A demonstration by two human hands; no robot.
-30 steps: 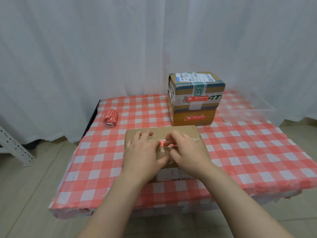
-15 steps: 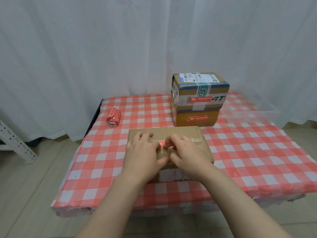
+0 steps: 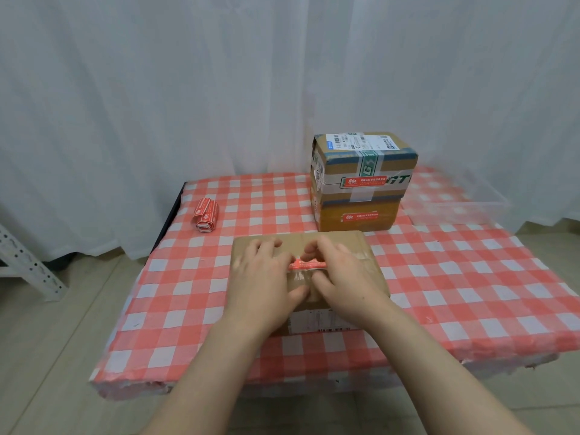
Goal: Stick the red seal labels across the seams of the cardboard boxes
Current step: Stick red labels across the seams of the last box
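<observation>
A person's left hand (image 3: 263, 277) lies flat on a low brown cardboard box (image 3: 348, 241), fingers straight and spread, its fingertips pressing the left end of a red seal label (image 3: 306, 265) that runs crosswise over the clear tape on the box's top. The right hand (image 3: 345, 274) covers the label's right end with bent fingers, the index finger curled above the strip and the thumb below it. Whether it pinches the label or only presses it cannot be told, as the strip is blurred.

Just behind the low box, a little to its right, stands a stack of two cartons: a brown carton with green-printed tape and a white shipping slip (image 3: 364, 158) on top of an orange-brown carton (image 3: 379, 210). Each bears a seal across its front, the upper seal (image 3: 364, 182) and the lower seal (image 3: 364, 217).

Behind the low box to its left, well apart, lies a small roll of red seal labels (image 3: 205, 218). Behind it to the right, beside the stack, sits a clear plastic tray (image 3: 455, 211). A red-and-white checked tablecloth (image 3: 455, 277) spreads beneath the low box, and a white curtain (image 3: 188, 89) hangs behind it. Far to its left, a grey perforated metal frame (image 3: 28, 268) stands on the pale floor (image 3: 47, 356)
</observation>
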